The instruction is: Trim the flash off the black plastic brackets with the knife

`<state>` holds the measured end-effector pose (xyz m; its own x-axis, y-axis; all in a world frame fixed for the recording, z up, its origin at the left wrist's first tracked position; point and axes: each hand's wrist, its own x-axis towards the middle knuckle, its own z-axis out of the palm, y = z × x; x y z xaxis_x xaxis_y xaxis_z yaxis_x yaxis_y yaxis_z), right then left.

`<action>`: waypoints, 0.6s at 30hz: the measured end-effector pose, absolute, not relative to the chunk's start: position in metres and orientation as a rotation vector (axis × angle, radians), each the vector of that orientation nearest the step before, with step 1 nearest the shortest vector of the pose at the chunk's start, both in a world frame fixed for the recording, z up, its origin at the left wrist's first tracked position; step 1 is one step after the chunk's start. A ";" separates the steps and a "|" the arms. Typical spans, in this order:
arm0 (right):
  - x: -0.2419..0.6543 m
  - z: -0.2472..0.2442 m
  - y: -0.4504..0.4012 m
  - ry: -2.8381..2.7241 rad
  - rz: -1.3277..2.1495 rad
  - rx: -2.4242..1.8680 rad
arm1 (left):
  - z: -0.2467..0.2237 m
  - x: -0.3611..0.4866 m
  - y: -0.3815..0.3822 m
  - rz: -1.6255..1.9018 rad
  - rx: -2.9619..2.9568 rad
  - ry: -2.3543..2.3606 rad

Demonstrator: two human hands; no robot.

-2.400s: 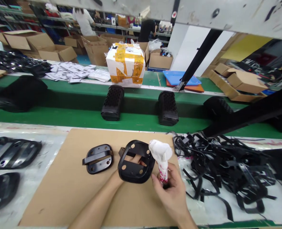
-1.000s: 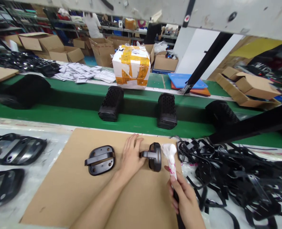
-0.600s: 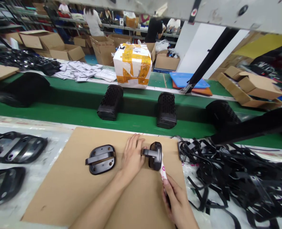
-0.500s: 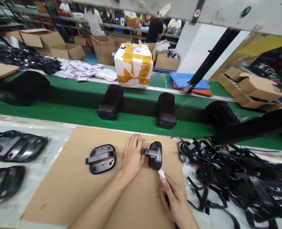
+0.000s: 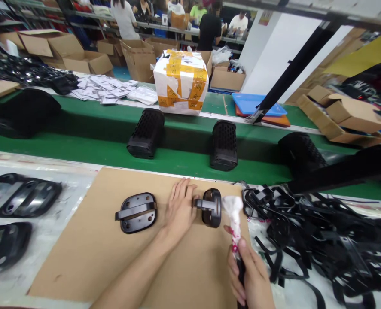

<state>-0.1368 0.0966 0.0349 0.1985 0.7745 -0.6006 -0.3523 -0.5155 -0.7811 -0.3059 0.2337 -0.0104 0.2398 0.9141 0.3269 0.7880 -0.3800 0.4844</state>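
Note:
My left hand (image 5: 180,208) lies on the brown cardboard sheet (image 5: 90,253) with its fingers stretched out. Its thumb side is against the strap end of a small black plate (image 5: 211,208), which stands tilted on the cardboard. Left of that hand, a larger oval black plate with a strap (image 5: 139,213) rests flat. My right hand (image 5: 250,270) is closed around the dark handle of a hammer (image 5: 235,223). White wrapping with pink marks covers the hammer's head and upper handle. The head is just right of the small plate, apart from it.
Loose black straps and parts (image 5: 322,240) are heaped at the right. More black plates (image 5: 25,195) lie at the left. Black perforated housings (image 5: 224,146) stand on the green belt (image 5: 184,159) beyond the cardboard. A dark slanting post (image 5: 293,73) rises at the right; people work farther back.
My right hand and the hammer have moved up and slightly right; the wrapped head now shows beside the small plate. That plate has turned slightly. My left hand stays almost in place.

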 end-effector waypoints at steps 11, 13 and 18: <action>-0.127 0.020 0.103 -0.595 1.568 -1.603 | -0.010 -0.307 0.235 0.892 2.265 1.593; -0.129 0.022 0.104 -0.547 1.468 -1.562 | -0.010 -0.308 0.234 0.884 2.255 1.588; -0.136 0.024 0.106 -0.580 1.754 -1.627 | -0.009 -0.308 0.233 0.894 2.242 1.570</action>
